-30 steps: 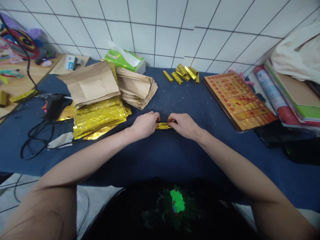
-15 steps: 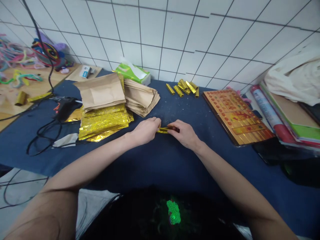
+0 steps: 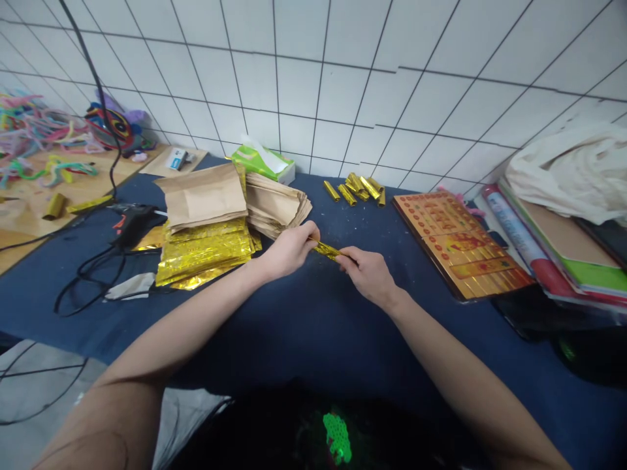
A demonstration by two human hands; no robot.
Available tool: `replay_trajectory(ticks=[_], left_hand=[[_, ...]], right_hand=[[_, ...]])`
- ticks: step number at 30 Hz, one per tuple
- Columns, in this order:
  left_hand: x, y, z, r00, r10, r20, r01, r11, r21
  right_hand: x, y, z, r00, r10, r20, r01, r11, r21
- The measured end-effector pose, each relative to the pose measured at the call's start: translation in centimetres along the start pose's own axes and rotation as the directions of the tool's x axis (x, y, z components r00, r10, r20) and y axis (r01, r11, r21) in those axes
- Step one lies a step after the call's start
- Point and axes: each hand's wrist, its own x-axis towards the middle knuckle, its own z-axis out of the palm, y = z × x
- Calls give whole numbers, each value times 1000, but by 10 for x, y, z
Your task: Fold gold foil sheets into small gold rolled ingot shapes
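"What are the fingers doing?"

"The left hand's [image 3: 292, 250] are clamped on one end of a narrow, shiny gold foil strip [image 3: 326, 250]; the right hand's [image 3: 369, 273] pinch the other end."

"Where is that strip?"

"Between the hands, over the middle of the navy-blue, cloth-covered tabletop [image 3: 313, 310], its left end nearer the back edge. I can't tell whether it touches the cloth."

"What lies around the left hand?"

"Just behind it, a fanned stack of brown paper pieces [image 3: 274, 202]. Next to that, toward the left edge, a flat brown paper pile [image 3: 203, 196] rests on crinkled gold foil sheets [image 3: 206, 251]. Farther left is a black glue gun [image 3: 134, 225] with a looped cable."

"Along the back edge?"

"A green-and-white tissue pack [image 3: 262, 161] behind the paper, then a loose cluster of short gold foil tubes [image 3: 360, 188]."

"And beyond the right hand?"

"A flat gold-and-red printed box [image 3: 463, 241], set aslant. Toward the back right corner, a cream cloth bag [image 3: 573, 170] lies on stacked books and folders [image 3: 563, 245]."
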Motion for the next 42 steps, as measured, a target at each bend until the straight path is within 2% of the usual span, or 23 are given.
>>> replay_trajectory(ticks=[4,7,9,13,17,19,21,25,29,38,42], left_hand=[[0,0,12,988,-131,-79,99,943,-318],[-1,2,17,974,-202,-103,137,888,-439],[-3,3,17,974,-193,-119,130,905,-405],[-9,6,11,984,-123,-130,83,957,-278],[-13,6,10,988,-109,-107,78,964,-254],[-13,6,10,987,-135,-89,100,942,-320],[-12,6,10,979,-199,-54,154,881,-447],[-10,7,9,940,-324,105,317,721,-616],[-11,8,9,927,-344,148,344,627,-699],[-11,12,8,935,-337,109,312,640,-702],[-12,11,6,949,-288,131,299,678,-672]], right_hand=[[-3,-4,5,996,43,-78,-40,998,44],[-5,-7,7,989,86,-123,-74,992,100],[-7,-7,7,990,102,-96,-89,987,132],[-8,-8,7,994,105,44,-110,980,168],[-9,-8,8,987,104,121,-126,975,185],[-10,-8,9,989,98,112,-119,972,204],[-12,-6,10,995,80,65,-91,976,197],[-15,-5,14,999,48,-27,-43,986,163],[-17,-5,17,997,60,-58,-49,985,168],[-19,-3,18,994,104,-25,-93,958,272],[-17,-2,14,997,69,-37,-61,980,189]])
